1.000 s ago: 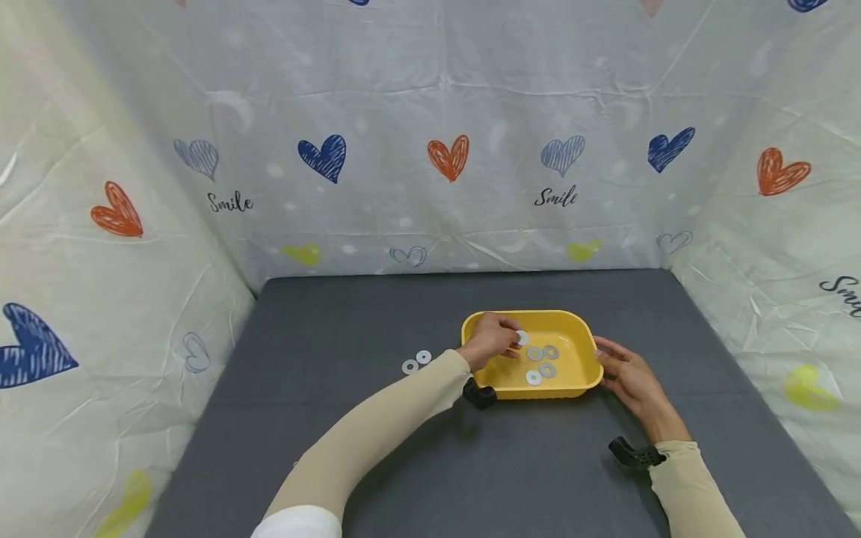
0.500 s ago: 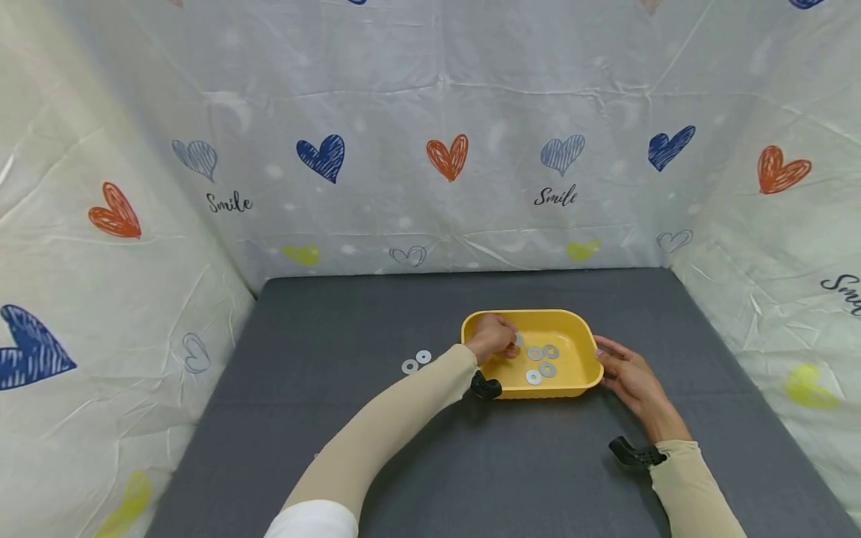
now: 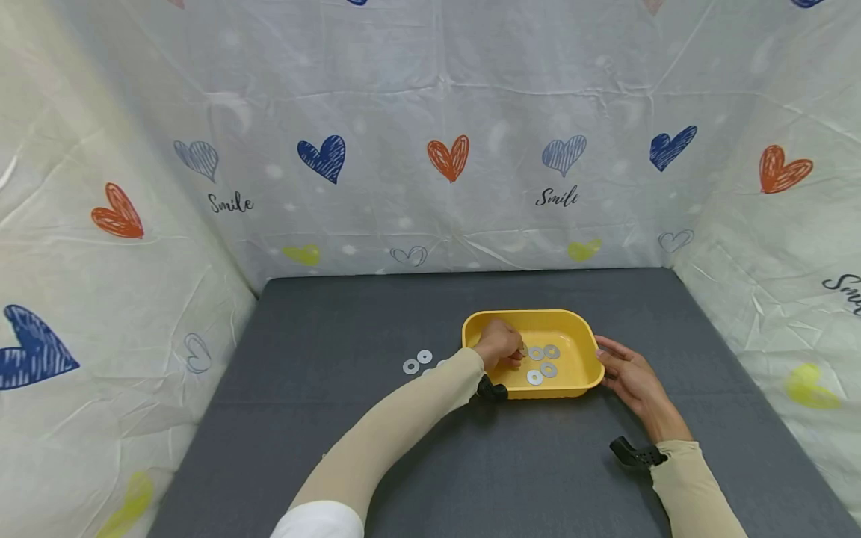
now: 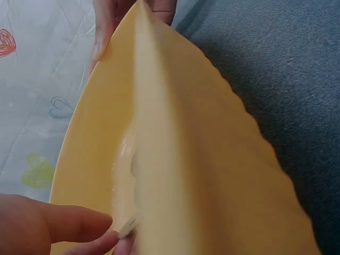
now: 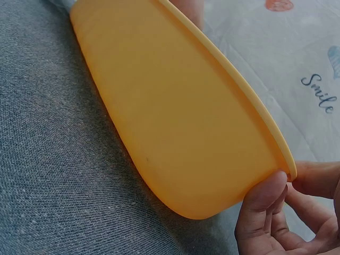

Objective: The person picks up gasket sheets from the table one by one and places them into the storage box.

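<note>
A yellow tray (image 3: 568,336) stands on the dark table, with several flat grey washers (image 3: 548,369) lying on its floor. Reaching in over the tray's left side, my left hand (image 3: 499,342) pinches one washer (image 4: 127,227) at its fingertips, low inside the tray. The tray's wall hides part of that hand in the left wrist view. At the opposite end, my right hand (image 3: 632,381) holds the tray's right rim, its thumb (image 5: 265,194) against the outer wall and a finger at the rim edge.
More washers (image 3: 411,367) lie on the table left of the tray, some partly behind the left sleeve (image 3: 397,426). A dark grey cloth (image 3: 336,321) covers the table. Curtains printed with hearts (image 3: 448,157) hang behind and at both sides.
My left hand has moved slightly right and lower in the tray, carrying its washer toward the floor. Its sleeve shifted right, uncovering more of the washers on the table. My right hand stays put.
</note>
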Demonstrator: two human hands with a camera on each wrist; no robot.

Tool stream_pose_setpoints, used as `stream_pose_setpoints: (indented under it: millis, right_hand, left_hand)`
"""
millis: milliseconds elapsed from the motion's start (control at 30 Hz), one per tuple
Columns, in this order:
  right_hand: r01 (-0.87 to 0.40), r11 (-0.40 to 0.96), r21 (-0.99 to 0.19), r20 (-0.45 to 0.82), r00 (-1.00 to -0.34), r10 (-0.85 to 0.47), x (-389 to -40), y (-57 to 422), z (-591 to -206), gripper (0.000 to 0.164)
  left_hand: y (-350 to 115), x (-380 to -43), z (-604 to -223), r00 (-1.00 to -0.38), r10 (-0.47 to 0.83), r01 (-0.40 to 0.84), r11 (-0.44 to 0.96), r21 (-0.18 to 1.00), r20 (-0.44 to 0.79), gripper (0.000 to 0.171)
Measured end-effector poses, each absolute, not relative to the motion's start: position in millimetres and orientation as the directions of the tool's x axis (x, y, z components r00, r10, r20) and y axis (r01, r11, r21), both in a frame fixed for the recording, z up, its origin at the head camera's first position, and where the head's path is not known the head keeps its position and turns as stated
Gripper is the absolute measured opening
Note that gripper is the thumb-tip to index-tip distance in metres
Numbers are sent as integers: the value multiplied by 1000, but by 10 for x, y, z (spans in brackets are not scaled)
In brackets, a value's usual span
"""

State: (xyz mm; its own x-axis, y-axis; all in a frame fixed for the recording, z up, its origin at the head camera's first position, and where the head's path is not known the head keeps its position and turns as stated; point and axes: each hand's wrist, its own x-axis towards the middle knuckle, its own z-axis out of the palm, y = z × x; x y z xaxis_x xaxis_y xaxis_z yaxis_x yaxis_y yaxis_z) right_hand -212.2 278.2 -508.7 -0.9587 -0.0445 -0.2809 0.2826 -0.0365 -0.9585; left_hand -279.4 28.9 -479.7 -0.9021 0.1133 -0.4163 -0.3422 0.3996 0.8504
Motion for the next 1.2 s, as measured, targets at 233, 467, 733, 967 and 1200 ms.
stream_pose_setpoints:
  millis: [233,467,733,967,1200]
  right_hand:
    - [277,-42,-960,-275,-960,-46,-2107,2782,-5068,63]
    - [279,-36,-960,-277,-960,-49,-2100,2778,-5048,63]
    - [287,-43,-957,-285,-957,-49,-2098,2772,-5059,63]
    - [292,-55,-955,-289,-956,-49,-2073,2754,-5079,61]
    - [273,-37,-961,-271,-961,-49,-2042,2753,-5090,62]
  left_hand:
    - [265,-2754,-4779,-903,134,-328,398,857,-408,13]
    - [213,-2702,-4725,-905,170,-305,375,875,-389,12]
    - [123,-2651,-4696,-899,194,-312,346,885,-393,20]
    - [-18,-2606,-4625,-882,289,-332,177,927,-371,42]
    - [-179,-2483,-4479,-875,348,-340,53,939,-337,43]
